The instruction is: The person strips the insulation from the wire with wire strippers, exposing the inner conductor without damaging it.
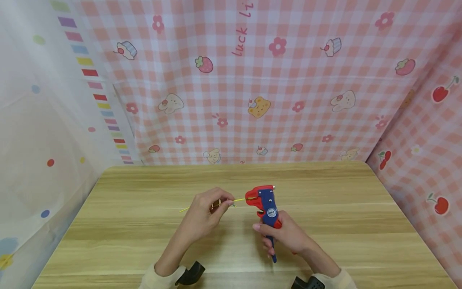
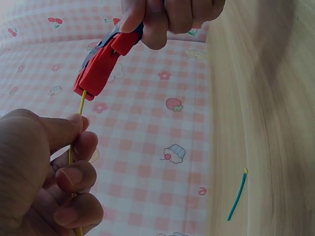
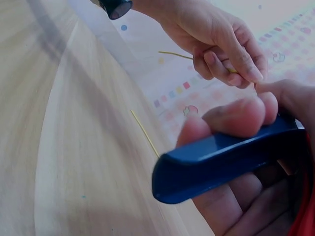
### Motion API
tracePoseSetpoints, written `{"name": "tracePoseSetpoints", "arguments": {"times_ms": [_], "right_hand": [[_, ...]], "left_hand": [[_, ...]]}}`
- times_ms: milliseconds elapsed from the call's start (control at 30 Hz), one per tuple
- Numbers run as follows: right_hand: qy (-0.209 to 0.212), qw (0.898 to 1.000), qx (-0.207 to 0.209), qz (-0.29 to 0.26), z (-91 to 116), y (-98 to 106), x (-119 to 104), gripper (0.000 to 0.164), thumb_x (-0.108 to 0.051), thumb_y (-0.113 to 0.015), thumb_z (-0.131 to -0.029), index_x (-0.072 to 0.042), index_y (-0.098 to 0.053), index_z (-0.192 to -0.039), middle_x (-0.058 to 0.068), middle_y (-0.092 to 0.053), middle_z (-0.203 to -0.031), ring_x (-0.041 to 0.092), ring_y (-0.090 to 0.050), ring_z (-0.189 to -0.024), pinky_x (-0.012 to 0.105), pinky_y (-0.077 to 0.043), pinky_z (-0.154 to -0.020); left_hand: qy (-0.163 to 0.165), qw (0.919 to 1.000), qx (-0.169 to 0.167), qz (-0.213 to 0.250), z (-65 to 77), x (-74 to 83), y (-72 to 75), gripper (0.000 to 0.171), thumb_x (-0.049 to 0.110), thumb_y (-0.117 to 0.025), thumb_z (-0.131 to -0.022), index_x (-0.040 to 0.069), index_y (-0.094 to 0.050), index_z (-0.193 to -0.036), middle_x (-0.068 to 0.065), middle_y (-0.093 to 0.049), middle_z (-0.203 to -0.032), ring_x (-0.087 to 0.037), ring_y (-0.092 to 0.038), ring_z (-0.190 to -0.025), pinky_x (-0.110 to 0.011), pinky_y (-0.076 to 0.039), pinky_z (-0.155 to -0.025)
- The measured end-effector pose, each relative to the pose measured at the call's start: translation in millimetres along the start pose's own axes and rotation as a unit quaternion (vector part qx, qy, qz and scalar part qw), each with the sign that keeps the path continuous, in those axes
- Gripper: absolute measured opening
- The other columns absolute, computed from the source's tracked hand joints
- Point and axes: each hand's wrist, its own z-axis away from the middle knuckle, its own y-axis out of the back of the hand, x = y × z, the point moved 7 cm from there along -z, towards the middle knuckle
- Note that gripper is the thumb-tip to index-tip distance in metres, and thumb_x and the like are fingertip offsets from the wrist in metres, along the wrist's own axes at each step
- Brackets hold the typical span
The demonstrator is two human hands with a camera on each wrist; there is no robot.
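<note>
Item 1. Left hand (image 1: 205, 212): fingers curled, pinching a thin yellow wire (image 1: 239, 200) between thumb and fingertips (image 2: 74, 129). The hand hovered above the table near its centre. The wire ran from the pinch toward 3 o'clock into the tool's head; a short tail stuck out of the hand toward 8 o'clock.

Item 2. Right hand (image 1: 286, 237): fingers wrapped round the blue handles of a red-and-blue wire stripper (image 1: 265, 204), held at 3 o'clock of the left hand, the two hands close but apart. In the right wrist view the fingertips (image 3: 236, 115) lay over the blue handle. How far the handles were squeezed could not be told.

Item 3. Wire stripper: red head pointing toward 12 o'clock and slightly left, handles running down to 6 o'clock through the palm. The wire's end sat inside the red head (image 2: 98, 71), as the left wrist view showed.

Item 4. Wooden table (image 1: 144, 241): light grain, bearing both hands above it. On it, a short green offcut with a yellow tip (image 2: 237, 194), seen in the left wrist view; also a loose yellow strand (image 3: 144, 132) lying flat, seen in the right wrist view.

Item 5. Backdrop (image 1: 288, 80): pink checked cloth printed with strawberries, bears and cupcakes, at 12 o'clock and 3 o'clock of the table.
</note>
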Motion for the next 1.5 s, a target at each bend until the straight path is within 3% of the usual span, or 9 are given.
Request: {"name": "tracePoseSetpoints", "arguments": {"times_ms": [233,500,700,1033,1367,1500], "right_hand": [[-0.039,0.998,0.037,-0.034,-0.9,-3.6,4.5,0.026,-0.024,-0.063,-0.103,-0.008,-0.054,-0.085,-0.002,-0.052,-0.060,0.014,-0.054,-0.048,0.032,-0.054,-0.054],[-0.056,0.995,0.074,-0.032,-1.4,-7.0,6.4,0.033,-0.028,-0.066,-0.101,-0.007,-0.050,-0.081,-0.002,-0.046,-0.056,0.014,-0.050,-0.044,0.031,-0.051,-0.047],[-0.065,0.990,0.117,-0.036,-2.9,-5.5,12.4,0.035,-0.032,-0.067,-0.100,-0.009,-0.048,-0.082,-0.007,-0.039,-0.051,0.009,-0.040,-0.038,0.026,-0.041,-0.041],[-0.017,0.997,0.034,-0.067,-3.2,-5.9,10.0,0.021,-0.019,-0.059,-0.105,-0.009,-0.050,-0.088,-0.005,-0.047,-0.059,0.010,-0.049,-0.046,0.026,-0.051,-0.049],[-0.012,0.998,0.033,-0.056,-4.5,-6.3,8.8,0.022,-0.020,-0.058,-0.105,-0.009,-0.050,-0.088,-0.005,-0.052,-0.060,0.011,-0.052,-0.048,0.027,-0.053,-0.051],[-0.004,0.998,0.031,-0.048,-4.9,-7.4,8.2,0.024,-0.021,-0.057,-0.106,-0.009,-0.050,-0.086,-0.005,-0.050,-0.059,0.011,-0.051,-0.047,0.028,-0.052,-0.049]], "left_hand": [[0.008,1.0000,-0.002,0.001,-0.3,-0.6,-0.9,0.006,0.010,-0.068,-0.099,0.014,-0.073,-0.100,0.007,-0.066,-0.082,0.000,-0.046,-0.061,-0.018,-0.042,-0.052],[0.007,1.0000,0.001,0.004,0.4,-2.3,-0.6,0.006,0.007,-0.069,-0.097,0.012,-0.072,-0.099,0.006,-0.066,-0.080,0.000,-0.045,-0.060,-0.018,-0.040,-0.051],[0.008,1.0000,-0.004,-0.003,0.2,-4.2,-2.4,0.004,0.006,-0.069,-0.097,0.009,-0.072,-0.097,0.003,-0.066,-0.079,0.000,-0.046,-0.061,-0.018,-0.042,-0.052],[0.028,0.9995,-0.013,0.000,0.3,-7.7,-4.1,0.005,0.008,-0.069,-0.098,0.012,-0.071,-0.095,0.006,-0.066,-0.078,-0.001,-0.047,-0.060,-0.018,-0.041,-0.052],[0.021,0.9996,-0.016,0.000,0.3,-7.8,-1.9,0.004,0.008,-0.068,-0.098,0.007,-0.072,-0.096,0.006,-0.066,-0.078,-0.002,-0.047,-0.059,-0.018,-0.041,-0.051],[0.025,0.9996,-0.015,-0.001,0.6,-8.9,-1.4,0.004,0.008,-0.069,-0.098,0.009,-0.072,-0.095,0.006,-0.066,-0.078,-0.001,-0.047,-0.059,-0.018,-0.041,-0.051]]}}
